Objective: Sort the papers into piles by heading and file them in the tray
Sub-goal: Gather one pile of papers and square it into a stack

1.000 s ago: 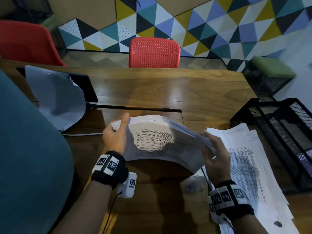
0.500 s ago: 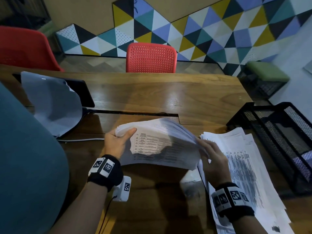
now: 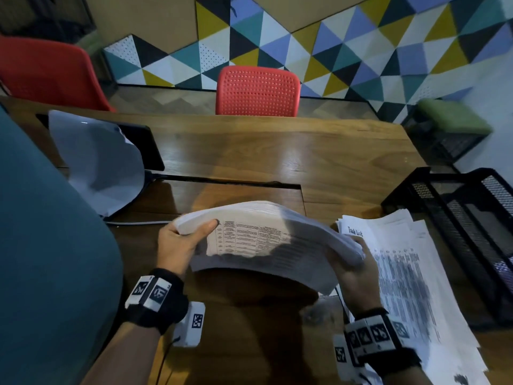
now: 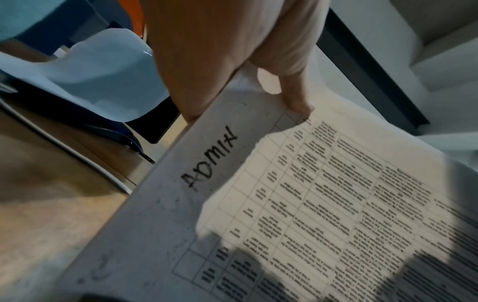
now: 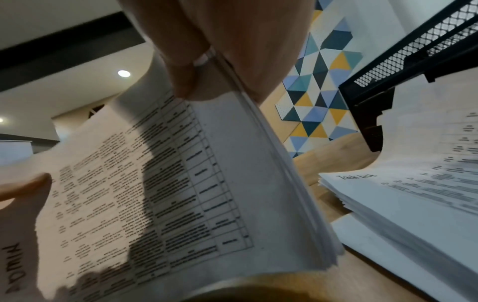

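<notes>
Both hands, left hand (image 3: 181,247) and right hand (image 3: 354,276), grip the ADMIN stack (image 3: 266,240); square its edges before filing in the mesh tray (image 3: 458,218).

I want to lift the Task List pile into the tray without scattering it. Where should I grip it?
Probably by its two long edges, one hand from each side, fingers under. The Task List pile lies flat on the table with its sheets fanned out unevenly, so a one-sided pinch would likely let them slide.
</notes>
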### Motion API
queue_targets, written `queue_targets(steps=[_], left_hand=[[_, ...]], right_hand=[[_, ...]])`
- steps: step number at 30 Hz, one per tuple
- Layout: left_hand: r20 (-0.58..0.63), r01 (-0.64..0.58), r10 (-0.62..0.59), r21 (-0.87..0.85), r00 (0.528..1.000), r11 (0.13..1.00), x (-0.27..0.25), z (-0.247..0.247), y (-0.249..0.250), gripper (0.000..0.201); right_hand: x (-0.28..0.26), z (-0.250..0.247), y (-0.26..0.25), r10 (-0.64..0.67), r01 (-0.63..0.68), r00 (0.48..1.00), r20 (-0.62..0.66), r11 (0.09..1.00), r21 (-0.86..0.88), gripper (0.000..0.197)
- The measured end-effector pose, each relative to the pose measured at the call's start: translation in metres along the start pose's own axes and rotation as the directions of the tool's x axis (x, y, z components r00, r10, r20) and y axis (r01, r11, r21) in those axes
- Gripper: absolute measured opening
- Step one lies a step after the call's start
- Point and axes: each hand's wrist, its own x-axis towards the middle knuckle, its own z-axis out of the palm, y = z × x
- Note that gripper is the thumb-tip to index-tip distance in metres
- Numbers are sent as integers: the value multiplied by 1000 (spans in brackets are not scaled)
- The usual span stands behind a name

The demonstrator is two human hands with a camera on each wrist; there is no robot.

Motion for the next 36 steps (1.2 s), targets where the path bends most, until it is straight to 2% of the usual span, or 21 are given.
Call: queue_targets(steps=[4,7,9,10,12,15,17,18,19,21,22,23,24,25,26,28,29,31,32,34,36], left_hand=[[79,84,-97,147,992,985,-1,-3,-15,27],[124,28,-48,165,991,986,0,4,-13,14],[175,-43,12,176,984,983,0,8,3,8],[236,-96,44,215,971,972,-1,11,15,16],[406,-270,130,312,905,911,-4,20,46,19],[659,-617,287,343,695,708,-17,42,99,16],[722,-726,341,319,602,609,-26,57,127,21],[718,-757,379,314,584,573,-29,62,136,26],[686,-783,436,329,583,528,-30,65,141,29],[538,-808,608,453,584,376,-28,66,141,34],[433,-774,674,532,598,344,-28,63,137,44],[315,-699,678,581,665,416,-28,58,130,66],[191,-581,590,557,785,594,-26,52,119,92],[104,-402,399,445,911,800,-24,46,105,111],[91,-181,161,289,983,940,-23,42,92,122],[231,104,-130,122,964,987,-24,41,69,111],[297,150,-176,107,939,983,-30,44,64,87],[304,82,-109,100,946,992,-47,57,58,42],[300,26,-46,69,953,997,-53,63,53,34],[251,-48,39,29,967,998,-65,68,45,33],[157,-31,27,23,987,999,-66,64,35,38]], right_hand=[[-5,-8,-7,0,0,1000,-3,997,-72,74],[7,-19,-18,-104,115,993,51,944,-310,80],[20,-25,-30,-46,97,991,122,883,-459,81],[26,-28,-34,-5,84,989,145,835,-543,80],[35,-35,-41,-1,137,980,199,727,-673,81],[40,-35,-62,-74,285,934,348,742,-606,88],[39,-23,-75,-130,350,895,427,799,-488,58],[38,-17,-75,-170,369,887,430,821,-436,35],[35,-11,-77,-202,366,893,402,846,-387,35],[29,-5,-73,-171,264,936,307,919,-292,31],[26,-7,-70,-142,203,955,261,953,-225,26],[20,-8,-69,-106,144,969,224,976,-161,25],[14,-9,-67,-50,64,981,186,996,-70,23],[10,-11,-64,4,-10,987,162,999,35,17],[5,-10,-61,51,-74,988,145,985,153,11],[-6,-2,-60,61,-106,986,153,947,305,16],[-10,6,-61,41,-97,985,170,936,339,22],[-17,27,-66,-5,-46,990,141,934,356,23],[-19,37,-68,-22,-17,994,106,936,352,26],[-21,53,-64,-15,14,1000,1,943,333,42],[-21,58,-56,-1,17,999,-55,957,290,47]])
